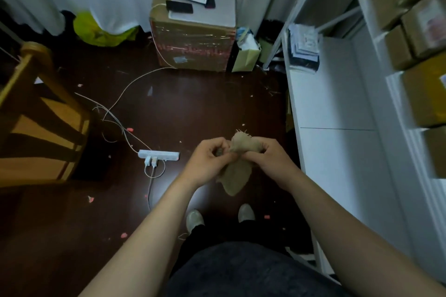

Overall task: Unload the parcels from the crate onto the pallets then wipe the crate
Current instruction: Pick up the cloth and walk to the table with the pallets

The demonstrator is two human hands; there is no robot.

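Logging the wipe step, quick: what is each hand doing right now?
Left hand: fingers curled, pinching the tan cloth.
Right hand: gripping the same cloth at its top.

Dark littered floor, white shelving

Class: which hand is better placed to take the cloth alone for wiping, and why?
Probably the right: the right hand wraps the cloth at its bunched top, while the left hand only pinches an edge. No crate shows.
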